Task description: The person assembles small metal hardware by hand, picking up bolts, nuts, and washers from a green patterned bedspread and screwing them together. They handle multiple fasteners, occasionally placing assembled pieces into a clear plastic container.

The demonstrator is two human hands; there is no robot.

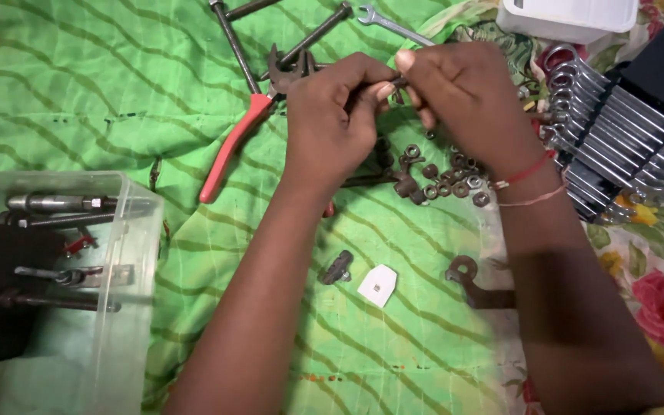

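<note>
Head view: we look down on a green striped cloth (117, 92) strewn with hardware.
Left hand: our left hand (330, 115) is curled tight, thumb and fingertips pinching one end of a small dark part (397, 81).
Right hand: our right hand (466, 96) meets it, fingers clenched on the other end of the same part; red threads circle the wrist.
Part: it sits between both hands, lifted off the cloth, mostly hidden; we cannot tell its shape.
Nuts: a heap of rusty nuts (443, 177) lies just under the hands.
Pliers: red-handled pliers (244, 131) lie left of the left hand, beside dark rods (234, 42).
Wrenches: a rack of shiny wrenches (616, 138) lies at the right.
Box: a clear box (128, 307) with tools stands lower left.
Near the forearms: a white chip (378, 286), a hooked bracket (474, 283).
</note>
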